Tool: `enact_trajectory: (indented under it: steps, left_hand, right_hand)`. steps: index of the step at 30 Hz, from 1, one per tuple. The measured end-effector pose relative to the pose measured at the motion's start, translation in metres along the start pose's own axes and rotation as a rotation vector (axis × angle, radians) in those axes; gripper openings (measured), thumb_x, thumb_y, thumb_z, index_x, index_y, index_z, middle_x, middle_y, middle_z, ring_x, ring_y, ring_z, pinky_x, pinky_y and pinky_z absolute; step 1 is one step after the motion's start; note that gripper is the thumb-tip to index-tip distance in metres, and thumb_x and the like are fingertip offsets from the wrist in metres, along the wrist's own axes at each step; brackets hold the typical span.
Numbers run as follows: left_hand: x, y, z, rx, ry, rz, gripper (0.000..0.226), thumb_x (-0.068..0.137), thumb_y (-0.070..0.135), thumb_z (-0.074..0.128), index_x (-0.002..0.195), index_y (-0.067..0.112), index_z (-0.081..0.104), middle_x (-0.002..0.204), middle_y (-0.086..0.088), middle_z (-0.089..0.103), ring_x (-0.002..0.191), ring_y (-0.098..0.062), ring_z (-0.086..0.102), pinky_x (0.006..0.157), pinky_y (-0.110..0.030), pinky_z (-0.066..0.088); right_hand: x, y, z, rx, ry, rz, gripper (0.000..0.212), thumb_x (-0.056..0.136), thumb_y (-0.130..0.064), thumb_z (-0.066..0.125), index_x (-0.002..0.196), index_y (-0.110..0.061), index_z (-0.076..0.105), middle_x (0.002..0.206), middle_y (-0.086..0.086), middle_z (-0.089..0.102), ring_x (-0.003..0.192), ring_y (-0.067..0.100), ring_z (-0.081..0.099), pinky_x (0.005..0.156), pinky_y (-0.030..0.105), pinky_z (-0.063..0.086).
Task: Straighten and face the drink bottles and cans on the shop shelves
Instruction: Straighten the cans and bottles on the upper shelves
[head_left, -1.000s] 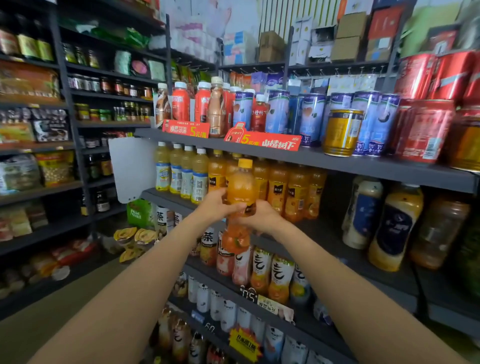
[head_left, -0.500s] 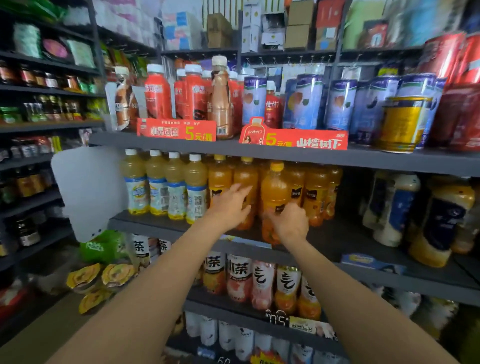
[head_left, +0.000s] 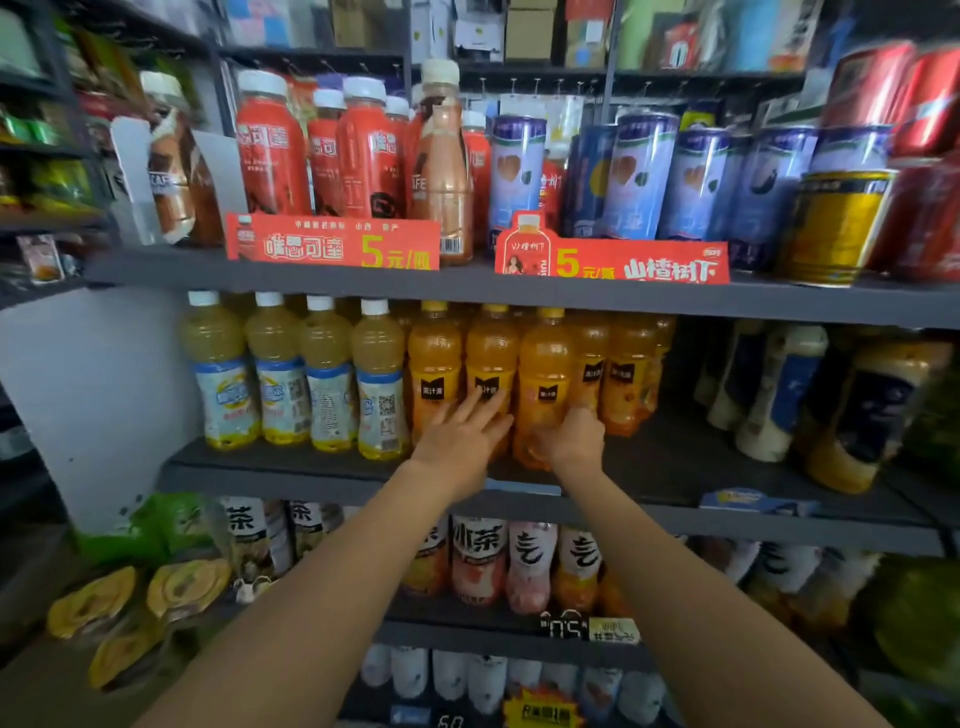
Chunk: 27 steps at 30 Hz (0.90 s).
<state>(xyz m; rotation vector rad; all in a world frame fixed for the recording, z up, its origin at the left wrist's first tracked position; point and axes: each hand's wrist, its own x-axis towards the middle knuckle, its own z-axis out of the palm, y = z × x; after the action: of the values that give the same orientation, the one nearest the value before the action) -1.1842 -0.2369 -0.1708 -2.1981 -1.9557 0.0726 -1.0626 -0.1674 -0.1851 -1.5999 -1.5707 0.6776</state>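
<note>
Your right hand (head_left: 574, 439) curls around the base of the upright orange juice bottle (head_left: 543, 384) at the shelf's (head_left: 322, 475) front edge, while your left hand (head_left: 462, 436) rests flat-fingered on its neighbour bottle (head_left: 491, 364).

The middle shelf (head_left: 322, 470) carried a front row of pale yellow bottles (head_left: 291, 371) with white caps on the left and orange juice bottles (head_left: 435, 371) with yellow caps just beside them, all upright. The upper shelf (head_left: 156, 270) held red bottles (head_left: 270, 145), blue cans (head_left: 641, 176) and a gold can (head_left: 834, 228), behind two red price strips (head_left: 332, 247).
</note>
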Motion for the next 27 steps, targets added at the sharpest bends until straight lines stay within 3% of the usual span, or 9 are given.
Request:
enact_trajectory:
  steps: [5,9,11,14,18,20,23,27]
  left_hand:
    - [0.002,-0.008,-0.005,0.011,-0.025,0.01,0.074,0.091,0.009,0.046,0.15,0.024,0.005,0.157,0.003,-0.016,0.145,-0.023,-0.013,0.117,-0.046,-0.001]
    - [0.0,-0.005,-0.014,0.011,0.049,0.034,0.067,0.091,0.012,0.047,0.149,0.02,0.015,0.159,0.0,-0.003,0.146,-0.023,-0.003,0.118,-0.044,0.003]
    - [-0.003,-0.001,-0.023,0.015,0.175,0.054,0.058,0.092,0.014,0.045,0.146,0.017,0.024,0.157,-0.003,0.011,0.144,-0.023,0.009,0.116,-0.04,0.009]
    - [-0.006,0.007,-0.044,0.004,0.446,0.127,0.046,0.092,0.013,0.041,0.138,0.012,0.038,0.146,-0.006,0.033,0.135,-0.024,0.029,0.11,-0.035,0.02]
    - [-0.009,0.006,-0.087,-0.039,0.819,0.157,0.029,0.081,0.008,0.047,0.105,0.007,0.063,0.11,-0.01,0.062,0.101,-0.029,0.06,0.088,-0.037,0.046]
    - [-0.011,-0.002,-0.106,-0.07,0.899,0.114,0.033,0.076,0.01,0.044,0.104,0.006,0.061,0.109,-0.011,0.062,0.1,-0.03,0.06,0.087,-0.039,0.045]
    - [-0.016,-0.016,-0.129,-0.172,0.908,-0.033,0.039,0.081,0.009,0.048,0.119,0.009,0.053,0.125,-0.008,0.051,0.118,-0.027,0.046,0.098,-0.036,0.032]
    - [-0.018,-0.042,-0.146,-0.216,0.927,-0.22,0.04,0.088,0.016,0.048,0.127,0.011,0.045,0.13,-0.006,0.046,0.119,-0.025,0.043,0.099,-0.035,0.03]
  right_hand:
    - [0.008,-0.002,0.01,-0.031,0.014,0.045,0.036,0.085,-0.015,0.063,0.118,-0.003,0.053,0.117,0.019,0.061,0.108,0.036,0.059,0.09,0.041,0.048]
    - [0.003,-0.002,0.004,-0.114,0.002,-0.01,0.041,0.086,-0.021,0.062,0.121,-0.007,0.048,0.118,0.016,0.06,0.106,0.036,0.06,0.088,0.043,0.05]
    - [-0.009,-0.004,-0.007,-0.279,0.095,-0.15,0.038,0.088,-0.028,0.058,0.119,-0.008,0.05,0.113,0.012,0.061,0.1,0.034,0.062,0.08,0.039,0.051]
    - [-0.029,-0.018,-0.027,-0.427,0.253,-0.519,0.03,0.096,-0.032,0.044,0.107,-0.008,0.058,0.1,0.011,0.067,0.088,0.029,0.066,0.072,0.038,0.054]
    - [-0.042,-0.06,-0.06,-0.316,0.377,-0.754,0.027,0.097,-0.031,0.044,0.097,-0.009,0.06,0.088,0.007,0.069,0.076,0.024,0.066,0.066,0.039,0.054]
    - [-0.043,-0.084,-0.077,-0.263,0.415,-0.801,0.026,0.097,-0.03,0.045,0.095,-0.009,0.059,0.085,0.006,0.068,0.074,0.021,0.065,0.067,0.037,0.054]
    - [-0.04,-0.122,-0.093,-0.185,0.407,-0.824,0.022,0.096,-0.027,0.047,0.094,-0.008,0.057,0.085,0.007,0.065,0.078,0.021,0.061,0.069,0.036,0.053]
    - [-0.03,-0.173,-0.098,-0.27,0.315,-0.824,0.025,0.094,-0.02,0.047,0.113,-0.005,0.053,0.112,0.013,0.056,0.108,0.028,0.047,0.089,0.033,0.038]
